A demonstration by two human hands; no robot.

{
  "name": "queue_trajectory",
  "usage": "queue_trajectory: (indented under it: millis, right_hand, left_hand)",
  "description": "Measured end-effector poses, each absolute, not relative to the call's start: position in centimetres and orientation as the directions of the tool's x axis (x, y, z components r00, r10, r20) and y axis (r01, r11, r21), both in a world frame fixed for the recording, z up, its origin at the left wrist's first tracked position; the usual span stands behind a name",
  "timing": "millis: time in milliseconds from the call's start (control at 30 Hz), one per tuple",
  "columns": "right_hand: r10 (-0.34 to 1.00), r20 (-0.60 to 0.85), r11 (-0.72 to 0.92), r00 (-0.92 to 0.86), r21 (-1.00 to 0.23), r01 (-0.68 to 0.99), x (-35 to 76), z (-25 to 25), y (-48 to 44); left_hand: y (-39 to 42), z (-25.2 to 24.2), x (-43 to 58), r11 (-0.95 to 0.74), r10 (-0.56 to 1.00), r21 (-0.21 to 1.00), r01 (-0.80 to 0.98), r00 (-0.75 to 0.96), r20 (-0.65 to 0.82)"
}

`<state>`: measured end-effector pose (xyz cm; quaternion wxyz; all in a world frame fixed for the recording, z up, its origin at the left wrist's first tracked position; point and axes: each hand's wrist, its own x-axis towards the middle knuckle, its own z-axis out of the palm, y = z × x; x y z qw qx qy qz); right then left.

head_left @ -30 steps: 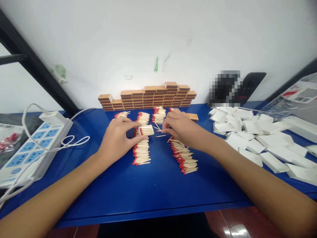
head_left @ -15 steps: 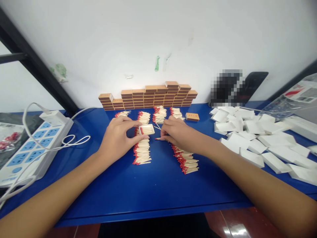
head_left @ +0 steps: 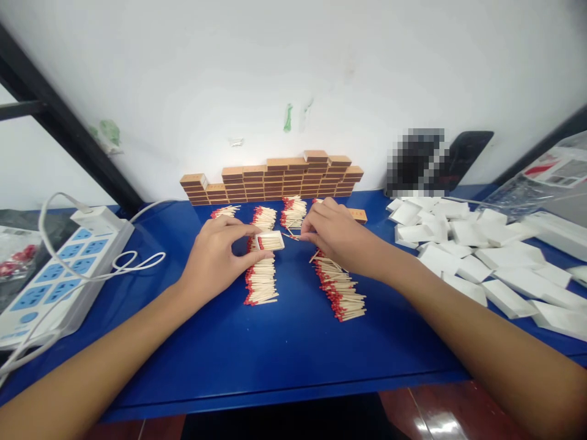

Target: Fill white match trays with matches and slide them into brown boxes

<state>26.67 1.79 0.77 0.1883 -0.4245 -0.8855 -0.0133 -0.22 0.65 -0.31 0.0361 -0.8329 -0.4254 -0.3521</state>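
Note:
My left hand (head_left: 220, 250) pinches a small white matchbox tray (head_left: 276, 241) between thumb and fingers, and several red-tipped matches (head_left: 266, 243) lie inside it. To its right, my right hand (head_left: 332, 235) has its fingertips closed at a match (head_left: 292, 236), just beyond the tray's right end. Below the tray runs a row of matches (head_left: 262, 284), heads to the left. Another heap of matches (head_left: 342, 287) lies under and in front of my right hand. Smaller match piles (head_left: 293, 212) sit farther back, one of them partly hidden by that hand.
Stacked matchboxes (head_left: 275, 183) line the wall. A single matchbox (head_left: 359, 216) lies behind my right hand. Many white trays (head_left: 468, 244) are heaped on the right, with a phone (head_left: 468, 156) leaning behind. A power strip (head_left: 68, 275) with white cables stands left on the blue table (head_left: 257, 360).
My right hand has moved slightly up and back, from beside the tray's lower right to the loose matches behind. My left hand keeps the tray in about the same place.

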Motion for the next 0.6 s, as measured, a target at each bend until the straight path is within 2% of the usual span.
queue_trajectory:
  millis: [267, 600]
  right_hand:
    - [0.764, 0.291, 0.643, -0.576, -0.254, 0.723, 26.89, 0.88, 1.70]
    - [0.783, 0.288, 0.619, -0.551, -0.277, 0.735, 26.94, 1.33, 1.70]
  left_hand:
    - [0.61, -0.36, -0.24, -0.684, 0.647, 0.226, 0.694, 0.433, 0.628]
    - [0.27, -0.03, 0.06, -0.761, 0.604, 0.242, 0.601, 0.522, 0.603]
